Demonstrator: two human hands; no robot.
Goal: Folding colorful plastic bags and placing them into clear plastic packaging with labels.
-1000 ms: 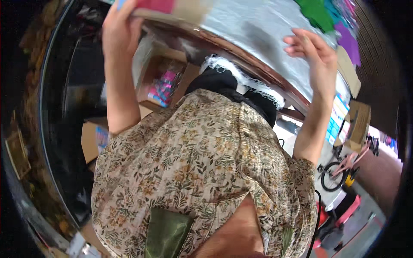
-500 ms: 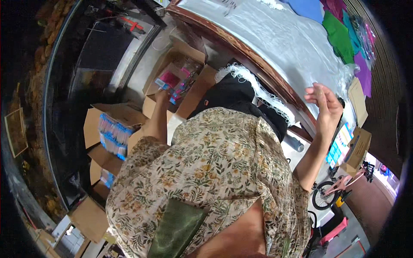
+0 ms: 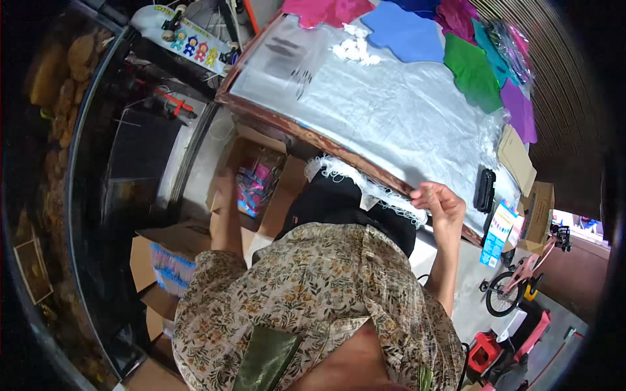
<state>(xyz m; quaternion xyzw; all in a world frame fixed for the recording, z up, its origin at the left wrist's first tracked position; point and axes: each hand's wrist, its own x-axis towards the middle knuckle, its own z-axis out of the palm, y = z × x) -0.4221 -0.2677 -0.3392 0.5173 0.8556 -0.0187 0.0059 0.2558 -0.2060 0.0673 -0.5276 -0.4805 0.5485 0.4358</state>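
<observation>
Bright light falls from above onto the plastic sheet on the table; it glares almost white across the middle and washes out the creases. My right hand at its edge is evenly lit and fairly sharp. My left hand, down by the boxes, sits in shade and looks soft, a little smeared. The whole left side is dim, the dark cabinet nearly black. Straight edges bow hard near the rim, and the corners go fully black. At far right daylight burns out around the bike.
</observation>
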